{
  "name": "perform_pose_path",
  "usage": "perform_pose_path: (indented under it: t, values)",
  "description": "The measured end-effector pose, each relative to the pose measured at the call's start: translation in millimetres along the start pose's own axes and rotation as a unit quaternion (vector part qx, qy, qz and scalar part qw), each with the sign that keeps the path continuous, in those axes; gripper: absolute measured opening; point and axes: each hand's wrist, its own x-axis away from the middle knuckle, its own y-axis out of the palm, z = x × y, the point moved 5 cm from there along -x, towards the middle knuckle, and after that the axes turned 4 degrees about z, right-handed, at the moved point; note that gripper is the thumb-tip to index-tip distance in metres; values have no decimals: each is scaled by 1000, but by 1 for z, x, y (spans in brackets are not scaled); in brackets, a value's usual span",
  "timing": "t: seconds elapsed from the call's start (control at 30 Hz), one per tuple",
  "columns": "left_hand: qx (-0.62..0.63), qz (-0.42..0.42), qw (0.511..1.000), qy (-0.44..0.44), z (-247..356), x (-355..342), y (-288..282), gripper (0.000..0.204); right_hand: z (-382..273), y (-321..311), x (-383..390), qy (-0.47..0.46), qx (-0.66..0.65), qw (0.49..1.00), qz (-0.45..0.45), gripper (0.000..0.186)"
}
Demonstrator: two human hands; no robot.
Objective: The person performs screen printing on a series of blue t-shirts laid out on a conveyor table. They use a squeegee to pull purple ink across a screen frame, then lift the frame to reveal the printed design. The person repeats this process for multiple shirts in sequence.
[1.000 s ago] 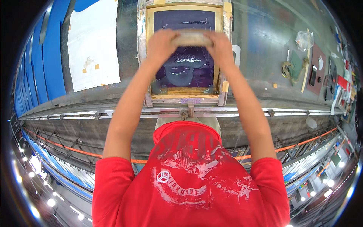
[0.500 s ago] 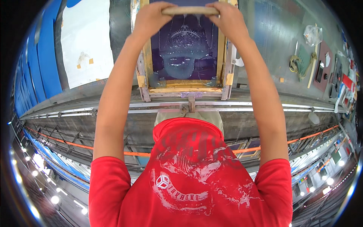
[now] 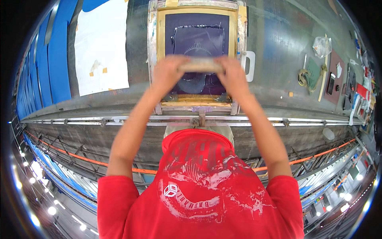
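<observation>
Back toward the body they come: in the head view both hands and the pale, rounded wooden bar have swept nearer from the far end, where they were half a second ago. Side edges are tight here, the left hand and right hand overlapping the long sides of the paint-stained wooden frame. A longer stretch of shiny dark-purple mesh lies beyond the bar, a shorter one on the near side, up to the frame's near wall. Just right sits a white loop-shaped handle. Fingers are curled around the bar, one hand gripping each end, the bar spanning the gap between them over the mesh. Motion blurs both hands; fingertips and bar ends are hidden, the bar's underside can't be seen, and it covers part of the pale pattern.
</observation>
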Motion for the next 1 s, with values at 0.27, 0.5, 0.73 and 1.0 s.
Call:
perform_pose_path:
  t: [0.27, 0.5, 0.73, 1.0]
  values:
    - [-77, -17, 996, -50, -28, -117, -9, 32, 50, 10, -109, -5, 14, 998, 60, 28]
    - [-51, 42, 998, 23, 19, 46, 19, 31, -2, 26, 57, 32, -34, 998, 33, 52]
    - [46, -71, 995, -52, 12, 19, -3, 41, 16, -27, 50, 144, -188, 970, 56, 46]
    - [-29, -4, 995, -91, -27, -88, -18, 37, 136, -9, 18, 351, -297, 873, 164, 28]
